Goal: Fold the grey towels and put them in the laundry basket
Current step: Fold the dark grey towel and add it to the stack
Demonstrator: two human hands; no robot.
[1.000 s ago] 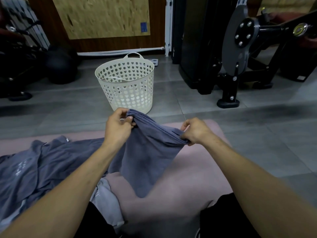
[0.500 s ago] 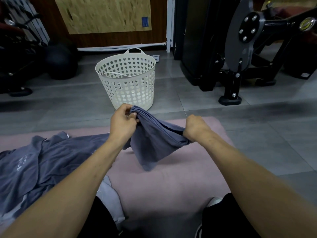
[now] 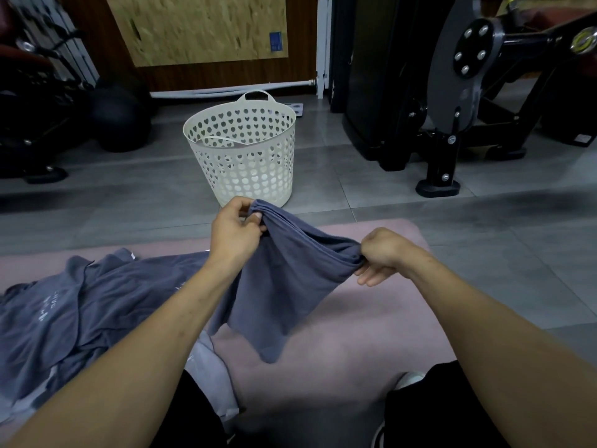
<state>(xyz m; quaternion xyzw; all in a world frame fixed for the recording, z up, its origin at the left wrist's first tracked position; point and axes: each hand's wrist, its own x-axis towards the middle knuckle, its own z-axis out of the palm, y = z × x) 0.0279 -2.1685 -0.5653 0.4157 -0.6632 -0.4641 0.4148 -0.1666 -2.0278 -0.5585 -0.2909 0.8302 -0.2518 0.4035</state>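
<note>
Both hands are up in front of the person, and the grey towel hangs between them over the pink mat: the left hand pinches a bunched top corner, the right hand is closed on the other end of that top edge. The cloth sags in a soft curve between the two grips and tapers to a loose point below, so it looks light, limp and thin, with no stiffness to hold a crease by itself. It should be gripped at the corners and along the hem, as now, since a mid-cloth pinch would probably just bunch it. To the left on the mat lies a heap of more grey cloth, with something pale tucked under its near edge. The white laundry basket stands on the tiled floor just beyond the mat, straight ahead, its mouth open. Nothing lies between hands and basket. The black gym machine sits well off to the right, and a dark ball off to the left.
</note>
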